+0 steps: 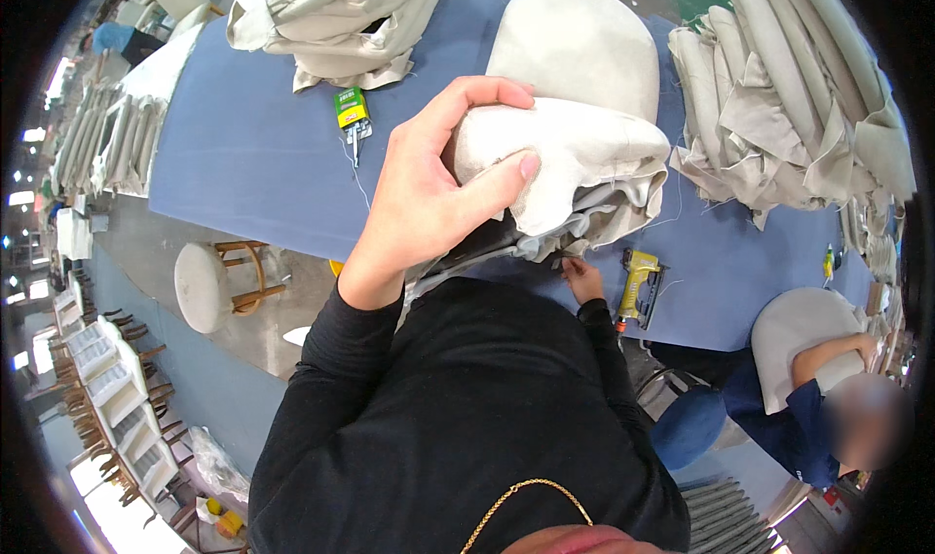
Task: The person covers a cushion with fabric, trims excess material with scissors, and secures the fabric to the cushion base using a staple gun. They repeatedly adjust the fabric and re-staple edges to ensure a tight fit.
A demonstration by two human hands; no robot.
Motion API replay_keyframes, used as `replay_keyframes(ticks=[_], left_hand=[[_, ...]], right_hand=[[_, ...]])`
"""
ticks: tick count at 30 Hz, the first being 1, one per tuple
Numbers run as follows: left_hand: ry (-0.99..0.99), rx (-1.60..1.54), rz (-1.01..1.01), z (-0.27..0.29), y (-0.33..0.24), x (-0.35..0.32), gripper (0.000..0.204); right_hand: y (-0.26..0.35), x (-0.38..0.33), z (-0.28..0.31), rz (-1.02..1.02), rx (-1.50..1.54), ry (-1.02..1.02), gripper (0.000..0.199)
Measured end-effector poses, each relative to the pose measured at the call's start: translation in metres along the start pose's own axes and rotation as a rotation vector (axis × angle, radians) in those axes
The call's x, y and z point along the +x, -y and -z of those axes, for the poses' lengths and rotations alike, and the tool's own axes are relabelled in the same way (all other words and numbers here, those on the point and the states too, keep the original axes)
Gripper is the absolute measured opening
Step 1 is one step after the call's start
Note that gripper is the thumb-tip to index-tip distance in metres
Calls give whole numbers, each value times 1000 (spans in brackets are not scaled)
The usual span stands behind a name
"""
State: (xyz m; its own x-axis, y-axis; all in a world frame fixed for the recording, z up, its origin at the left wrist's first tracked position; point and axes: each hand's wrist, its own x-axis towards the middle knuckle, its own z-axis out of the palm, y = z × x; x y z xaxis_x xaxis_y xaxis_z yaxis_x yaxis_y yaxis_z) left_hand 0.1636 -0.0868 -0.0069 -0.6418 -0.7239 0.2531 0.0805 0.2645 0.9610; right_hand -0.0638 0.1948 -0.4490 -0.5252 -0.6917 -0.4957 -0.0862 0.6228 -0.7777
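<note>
A blue table is covered at its far end and right side by piles of beige fabric covers. At the near edge, a padded seat back in beige cloth is stood against the body. Its loose cover edge is pinched by the left hand, thumb on top and fingers curled behind. The cloth's lower hem is gripped by the right hand. A yellow stapler lies just beside that hand.
</note>
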Motion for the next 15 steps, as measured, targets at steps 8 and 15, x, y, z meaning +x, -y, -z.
replay_keyframes(ticks=[8,15], left_hand=[[32,36,-67,4,2,-1,46],[15,-4,-83,-16,-1,0,44]], right_hand=[[-33,-48,48,316,-535,-890,47],[-37,-71,78,181,-487,-665,68]])
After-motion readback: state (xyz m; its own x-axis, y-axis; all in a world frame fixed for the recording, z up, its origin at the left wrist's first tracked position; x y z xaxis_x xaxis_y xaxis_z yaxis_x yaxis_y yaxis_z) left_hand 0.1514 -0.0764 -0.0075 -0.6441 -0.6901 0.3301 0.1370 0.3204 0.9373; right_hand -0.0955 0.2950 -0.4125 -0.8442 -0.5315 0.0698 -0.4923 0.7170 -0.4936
